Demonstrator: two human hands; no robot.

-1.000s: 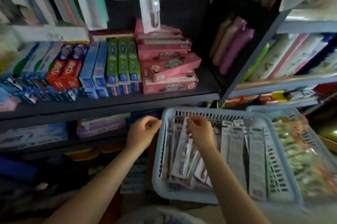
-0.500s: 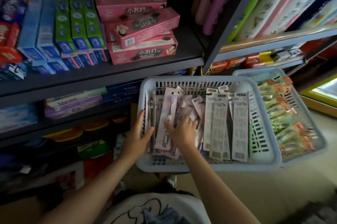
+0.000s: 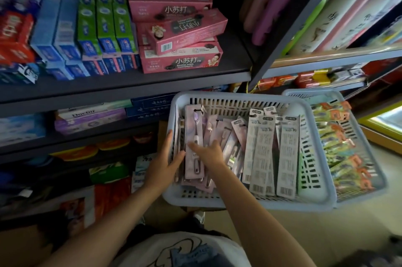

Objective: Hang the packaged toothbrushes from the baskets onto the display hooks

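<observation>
A pale blue basket in front of the shelves holds packaged toothbrushes. Pink packs lie in its left half, white packs with their barcode backs up in its right half. My left hand rests against the basket's left wall, fingers straight up outside it and thumb inside beside the packs. My right hand lies spread over the pink packs, its forefinger touching the topmost one. No display hooks are in view.
A second basket with green and orange packs stands behind and to the right. Dark shelves on the left carry toothpaste boxes. More shelves with boxed goods stand at the upper right, with pale floor below them.
The view has tilted down, so the hanging packs above have left the frame. Both hands slid from the packs' top ends to their lower halves. My right hand's fingers have spread over the pink packs.
</observation>
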